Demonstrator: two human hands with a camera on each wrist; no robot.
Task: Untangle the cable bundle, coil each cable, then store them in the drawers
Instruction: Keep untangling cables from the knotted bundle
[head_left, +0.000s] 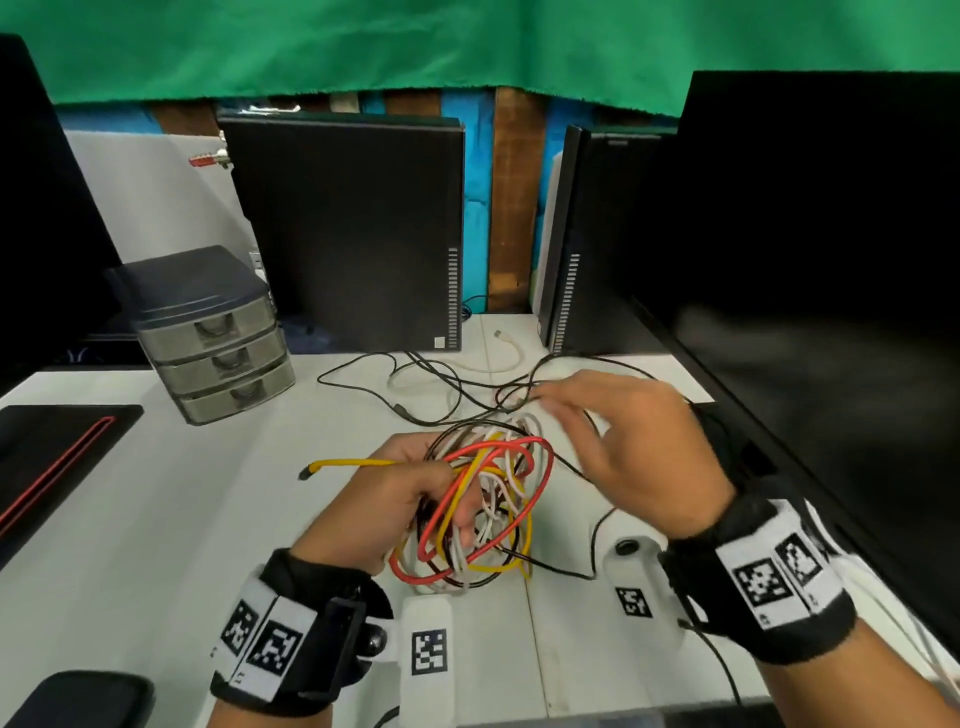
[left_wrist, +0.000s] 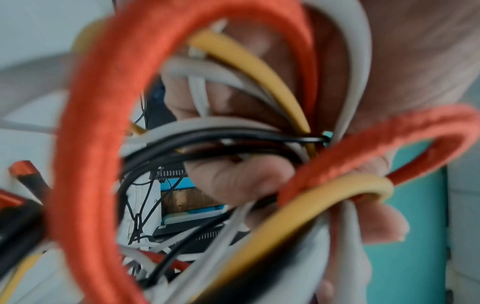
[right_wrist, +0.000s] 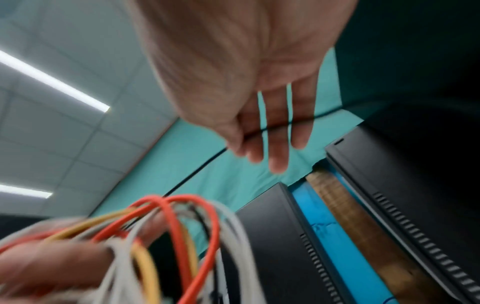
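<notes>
My left hand (head_left: 395, 499) grips a tangled cable bundle (head_left: 478, 509) of red, yellow, white and black loops just above the white desk (head_left: 218, 519). A yellow cable end (head_left: 311, 470) sticks out to the left of that fist. In the left wrist view its fingers (left_wrist: 233, 181) curl round the loops, with a red cable (left_wrist: 85, 123) close to the lens. My right hand (head_left: 623, 447) hovers just right of and behind the bundle, fingers straight. In the right wrist view a thin black cable (right_wrist: 275, 125) crosses those fingers (right_wrist: 278, 148) under the thumb. The grey three-drawer unit (head_left: 218, 338) stands shut at the back left.
Two black computer towers (head_left: 353, 234) (head_left: 587, 249) stand at the back, and a large dark monitor (head_left: 831, 260) lines the right side. Loose black wires (head_left: 395, 400) and a white cable (head_left: 498, 358) lie behind the bundle. A black mat with a red line (head_left: 52, 457) lies at left.
</notes>
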